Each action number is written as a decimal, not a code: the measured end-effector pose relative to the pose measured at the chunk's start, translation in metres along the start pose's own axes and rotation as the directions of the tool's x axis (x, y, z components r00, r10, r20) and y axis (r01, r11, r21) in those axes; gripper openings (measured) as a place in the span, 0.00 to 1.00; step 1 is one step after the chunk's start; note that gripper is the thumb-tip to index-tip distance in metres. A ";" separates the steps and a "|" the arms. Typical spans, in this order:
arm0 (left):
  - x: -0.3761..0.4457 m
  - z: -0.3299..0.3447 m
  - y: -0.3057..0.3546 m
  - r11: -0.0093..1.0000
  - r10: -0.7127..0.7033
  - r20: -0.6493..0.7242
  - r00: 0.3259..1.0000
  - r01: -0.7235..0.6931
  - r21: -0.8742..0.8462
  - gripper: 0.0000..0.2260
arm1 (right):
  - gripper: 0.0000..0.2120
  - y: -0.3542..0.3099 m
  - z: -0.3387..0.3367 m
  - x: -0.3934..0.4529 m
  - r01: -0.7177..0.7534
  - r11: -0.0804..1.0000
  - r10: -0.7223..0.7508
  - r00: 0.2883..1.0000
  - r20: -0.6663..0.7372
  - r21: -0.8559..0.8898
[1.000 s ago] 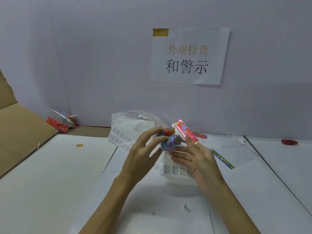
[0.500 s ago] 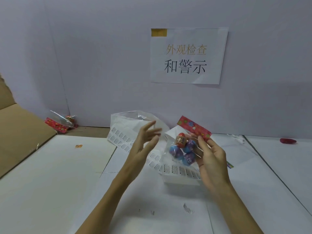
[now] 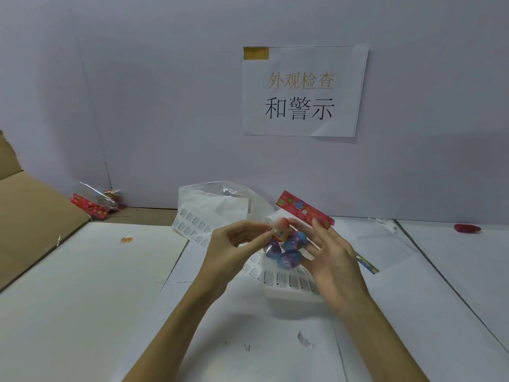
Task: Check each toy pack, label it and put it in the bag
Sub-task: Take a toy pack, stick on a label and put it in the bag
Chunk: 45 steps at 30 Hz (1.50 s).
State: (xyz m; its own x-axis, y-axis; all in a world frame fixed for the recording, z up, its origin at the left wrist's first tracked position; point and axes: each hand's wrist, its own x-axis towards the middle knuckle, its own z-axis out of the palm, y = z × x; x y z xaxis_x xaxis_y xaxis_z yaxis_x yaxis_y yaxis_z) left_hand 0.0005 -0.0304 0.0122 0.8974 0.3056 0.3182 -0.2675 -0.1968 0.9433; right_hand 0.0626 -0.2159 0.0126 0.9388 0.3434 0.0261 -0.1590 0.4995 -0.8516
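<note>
A clear toy pack [image 3: 287, 245] holding several small blue, purple and orange toys, topped by a red flowered header card [image 3: 304, 208], is held up above the table. My right hand [image 3: 332, 260] grips it from behind, fingers curled round its right side. My left hand [image 3: 234, 241] pinches the pack's left edge near the orange toy. Beneath lie warning label sheets [image 3: 289, 283]. A clear plastic bag [image 3: 220, 197] stands open behind the hands.
Another toy pack [image 3: 95, 201] lies at the back left by a cardboard flap [image 3: 30, 216]. A red object [image 3: 467, 228] sits far right. A paper sign [image 3: 303, 91] hangs on the back wall. A loose label [image 3: 304, 339] lies on the white table [image 3: 82, 299].
My left hand, open and apart half a second ago, has come back to the pack and pinches its left edge. The pack stays in my right hand, turned slightly.
</note>
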 end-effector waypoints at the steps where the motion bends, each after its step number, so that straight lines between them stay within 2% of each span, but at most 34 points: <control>1: -0.001 -0.001 -0.001 1.000 0.006 0.029 1.000 -0.005 -0.018 0.11 | 0.17 0.001 0.000 0.001 0.017 0.999 -0.017 1.000 0.000 -0.030; 3: -0.001 -0.002 -0.001 0.999 -0.006 0.058 0.998 0.009 -0.053 0.10 | 0.18 0.002 -0.001 0.001 0.021 0.999 -0.022 1.000 -0.013 -0.039; 7: 0.000 0.003 -0.001 0.983 -0.070 0.083 0.994 0.083 -0.165 0.12 | 0.18 0.005 -0.003 0.004 -0.087 0.986 0.090 0.996 -0.010 0.142; 8: 0.000 0.005 -0.002 0.979 -0.078 0.063 0.995 0.088 -0.182 0.13 | 0.20 0.005 -0.001 0.003 -0.094 0.986 0.095 0.995 -0.002 0.136; 11: 0.001 0.005 -0.006 0.968 -0.119 -0.040 0.992 0.106 -0.227 0.16 | 0.28 0.008 0.005 0.000 0.002 0.984 0.000 1.000 0.015 -0.180; 13: 0.002 0.002 -0.006 0.954 -0.153 -0.071 0.986 0.128 -0.271 0.18 | 0.25 0.010 0.007 -0.004 0.098 0.936 -0.081 0.995 0.061 -0.339; 15: 0.005 0.002 -0.005 0.904 -0.220 -0.053 0.974 0.183 -0.385 0.21 | 0.18 0.010 0.008 -0.007 0.161 0.907 -0.133 0.986 0.097 -0.389; 17: 0.006 0.002 -0.003 0.862 -0.268 -0.021 0.963 0.229 -0.452 0.21 | 0.12 0.008 0.007 -0.009 0.180 0.903 -0.129 0.980 0.152 -0.390; 20: 0.005 -0.001 -0.004 0.853 -0.267 -0.080 0.960 0.197 -0.484 0.12 | 0.13 0.005 0.008 -0.012 0.205 0.862 -0.105 0.967 0.231 -0.464; 22: 0.004 -0.003 -0.004 0.847 -0.263 -0.144 0.954 0.157 -0.508 0.10 | 0.16 0.005 0.011 -0.013 0.199 0.839 -0.093 0.969 0.227 -0.506; 24: 0.004 0.001 -0.005 0.881 -0.220 -0.208 0.953 0.103 -0.461 0.14 | 0.19 0.007 0.014 -0.013 0.179 0.852 -0.087 0.975 0.204 -0.491; 25: 0.004 0.003 -0.006 0.921 -0.187 -0.261 0.947 0.076 -0.382 0.18 | 0.19 0.009 0.015 -0.013 0.176 0.862 -0.106 0.980 0.171 -0.476; 27: 0.004 0.006 -0.007 0.983 -0.076 -0.390 0.918 0.003 -0.185 0.24 | 0.18 0.010 0.013 -0.013 0.246 0.868 -0.230 0.969 0.091 -0.432; 28: 0.004 0.005 -0.007 0.991 -0.031 -0.414 0.910 -0.025 -0.129 0.23 | 0.17 0.010 0.011 -0.013 0.323 0.837 -0.325 0.943 0.072 -0.442; 29: 0.004 0.005 -0.008 0.993 0.009 -0.386 0.922 -0.055 -0.108 0.19 | 0.17 0.011 0.009 -0.013 0.412 0.767 -0.427 0.900 0.087 -0.493; 30: 0.002 0.005 -0.007 0.986 0.029 -0.298 0.954 -0.076 -0.147 0.15 | 0.17 0.012 0.008 -0.013 0.500 0.648 -0.517 0.843 0.150 -0.575; 31: 0.001 0.007 -0.005 0.973 0.029 -0.188 0.982 -0.071 -0.219 0.16 | 0.17 0.015 0.007 -0.013 0.575 0.490 -0.573 0.779 0.255 -0.655; 33: -0.002 0.009 -0.001 0.943 -0.008 -0.041 0.999 -0.006 -0.332 0.20 | 0.22 0.024 0.007 -0.011 0.643 0.189 -0.548 0.696 0.464 -0.742; 35: -0.001 0.007 0.001 0.945 -0.038 -0.067 0.997 0.014 -0.328 0.18 | 0.25 0.028 0.007 -0.008 0.633 -0.013 -0.533 0.651 0.541 -0.774; 37: 0.000 0.003 0.003 0.926 -0.066 -0.082 0.994 0.031 -0.375 0.14 | 0.27 0.028 0.007 -0.007 0.621 -0.119 -0.561 0.601 0.568 -0.775; 38: 0.000 0.001 0.003 0.922 -0.067 -0.072 0.995 0.034 -0.387 0.14 | 0.28 0.028 0.007 -0.007 0.635 -0.119 -0.563 0.591 0.578 -0.764; 39: 0.000 0.000 0.002 0.922 -0.051 -0.058 0.997 0.025 -0.386 0.13 | 0.28 0.028 0.007 -0.008 0.654 -0.074 -0.565 0.594 0.573 -0.752; 40: 0.000 0.001 0.003 0.926 -0.036 -0.052 0.998 0.013 -0.376 0.13 | 0.27 0.028 0.008 -0.009 0.669 0.032 -0.575 0.620 0.534 -0.743; 42: -0.002 0.005 0.004 0.941 0.000 -0.074 0.997 -0.025 -0.337 0.19 | 0.21 0.025 0.010 -0.012 0.615 0.406 -0.572 0.748 0.337 -0.676; 43: -0.001 0.006 0.003 0.964 0.019 -0.099 0.995 -0.044 -0.263 0.21 | 0.20 0.022 0.012 -0.013 0.536 0.613 -0.511 0.829 0.226 -0.580; 44: -0.001 0.006 0.002 0.985 0.041 -0.112 0.993 -0.059 -0.164 0.21 | 0.20 0.018 0.013 -0.014 0.436 0.770 -0.420 0.896 0.146 -0.465; 45: -0.002 0.007 0.002 0.993 0.061 -0.089 0.994 -0.070 -0.093 0.21 | 0.20 0.016 0.012 -0.013 0.335 0.860 -0.323 0.941 0.098 -0.386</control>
State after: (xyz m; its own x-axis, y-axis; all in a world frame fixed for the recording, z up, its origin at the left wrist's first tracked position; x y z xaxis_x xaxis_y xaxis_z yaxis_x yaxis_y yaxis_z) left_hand 0.0005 -0.0376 0.0130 0.8444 0.3749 0.3828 -0.3610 -0.1298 0.9235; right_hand 0.0446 -0.2027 0.0053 0.9052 0.2402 0.3507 0.2956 0.2372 -0.9254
